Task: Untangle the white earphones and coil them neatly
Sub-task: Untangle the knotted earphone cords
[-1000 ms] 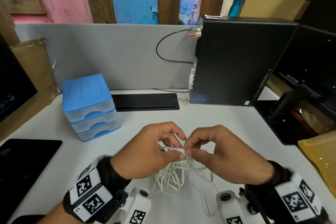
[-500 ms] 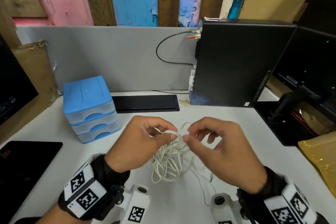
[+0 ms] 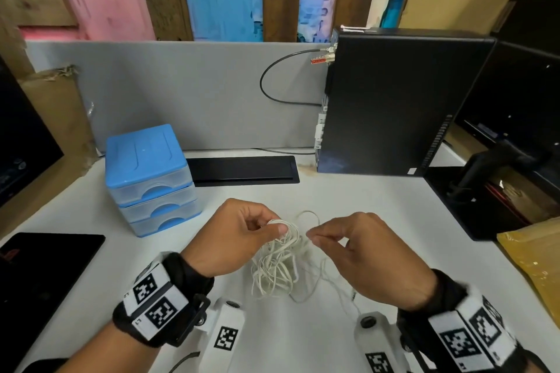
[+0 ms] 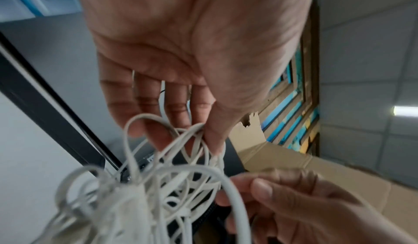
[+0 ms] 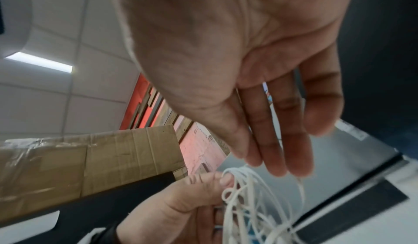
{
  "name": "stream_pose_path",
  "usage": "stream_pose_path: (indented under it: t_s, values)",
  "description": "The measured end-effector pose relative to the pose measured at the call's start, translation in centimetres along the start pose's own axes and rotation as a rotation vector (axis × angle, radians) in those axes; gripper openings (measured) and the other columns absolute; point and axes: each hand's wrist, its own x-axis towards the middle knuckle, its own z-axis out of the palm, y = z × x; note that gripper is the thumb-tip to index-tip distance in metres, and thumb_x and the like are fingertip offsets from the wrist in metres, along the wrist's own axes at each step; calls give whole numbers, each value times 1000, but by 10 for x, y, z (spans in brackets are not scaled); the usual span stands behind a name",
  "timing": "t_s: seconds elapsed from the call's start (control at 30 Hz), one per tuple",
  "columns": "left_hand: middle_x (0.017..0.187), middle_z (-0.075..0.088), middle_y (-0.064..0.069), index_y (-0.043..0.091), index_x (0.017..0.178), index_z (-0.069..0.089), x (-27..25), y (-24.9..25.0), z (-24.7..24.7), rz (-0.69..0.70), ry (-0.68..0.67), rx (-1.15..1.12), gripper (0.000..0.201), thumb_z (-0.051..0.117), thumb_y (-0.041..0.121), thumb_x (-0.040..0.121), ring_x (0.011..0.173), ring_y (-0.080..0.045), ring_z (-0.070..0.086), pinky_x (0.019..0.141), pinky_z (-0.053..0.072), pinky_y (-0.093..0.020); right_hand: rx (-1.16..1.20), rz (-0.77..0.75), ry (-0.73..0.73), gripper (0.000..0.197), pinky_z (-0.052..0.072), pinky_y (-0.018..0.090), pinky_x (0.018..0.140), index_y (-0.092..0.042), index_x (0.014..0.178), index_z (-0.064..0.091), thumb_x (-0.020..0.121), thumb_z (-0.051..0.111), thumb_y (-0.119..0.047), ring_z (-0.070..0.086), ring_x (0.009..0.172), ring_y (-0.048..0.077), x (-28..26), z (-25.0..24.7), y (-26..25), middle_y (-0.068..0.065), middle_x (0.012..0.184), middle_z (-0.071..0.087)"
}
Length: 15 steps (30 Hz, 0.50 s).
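White earphones (image 3: 280,263) hang in a tangled clump above the desk (image 3: 348,206), between our hands. Our left hand (image 3: 242,236) pinches the top loops; our right hand (image 3: 360,254) pinches one strand. If we pull hard, we risk tightening the knot or snagging the loops.

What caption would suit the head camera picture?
Both hands, left hand and right hand, pinch a tangled bunch of white earphones above a white desk.

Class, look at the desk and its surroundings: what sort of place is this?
Most likely an office cubicle or computer workstation: a black desktop computer stands on the white desk, a grey partition panel backs it, and a blue drawer organiser sits on the left.
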Motion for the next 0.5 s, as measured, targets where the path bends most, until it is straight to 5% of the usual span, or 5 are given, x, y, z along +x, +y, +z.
stream_pose_path:
  t_s: [0.1, 0.2, 0.33, 0.5]
  values:
    - [78, 76, 3, 20, 81, 79, 0, 0, 3, 33, 2, 25, 9, 75, 26, 87, 71, -18, 69, 70, 55, -26, 71, 52, 7, 21, 48, 14, 74, -31, 107, 75, 91, 66, -41, 63, 78, -5, 3, 3, -2, -24, 94, 70]
    - [80, 77, 7, 22, 83, 80, -1, 3, 6, 75, -19, 19, 7, 76, 27, 85, 70, -10, 66, 68, 49, -16, 97, 85, 1, 31, 49, 18, 78, -33, 113, 72, 86, 71, -47, 62, 80, 2, 6, 6, 2, -23, 95, 69]
    - [82, 77, 9, 22, 85, 80, -2, 5, 7, 108, -31, 28, 5, 76, 25, 85, 70, -1, 63, 68, 43, -11, 186, 86, 8, 7, 45, 14, 67, -29, 83, 80, 87, 75, -33, 60, 71, 5, 8, 5, 7, -22, 76, 69]
    - [109, 68, 27, 32, 80, 72, -2, -4, 6, 104, 17, 208, 19, 70, 51, 80, 113, 5, 53, 94, 36, -15, 265, 68, 90, 13, 45, 12, 63, -25, 73, 78, 85, 77, -25, 63, 67, 5, 9, 1, 9, -15, 66, 70]
